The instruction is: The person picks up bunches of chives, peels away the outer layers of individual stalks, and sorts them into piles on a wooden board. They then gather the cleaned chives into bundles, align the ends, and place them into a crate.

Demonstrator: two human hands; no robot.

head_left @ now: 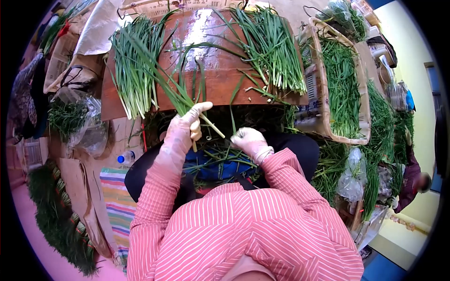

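My left hand (187, 126), in a thin whitish glove, is closed around a few Chinese chives (176, 96); their leaves point up and left, and pale stem ends stick out below. To its right, my gloved right hand (251, 141) is pinched around the lower end of a single long chive leaf (233, 105). Beyond both hands stands a brown board (187, 89) with a shiny top. One pile of chives (136, 70) lies on its left side, another pile (276, 51) on its right. Loose leaves and scraps are scattered between the piles.
Chive leaves lie on blue cloth (211, 165) over my lap. A plastic basket (323, 100) of greens stands right of the board. A water bottle (126, 158) and a striped mat (112, 192) are at left. Another person (411, 175) is at far right.
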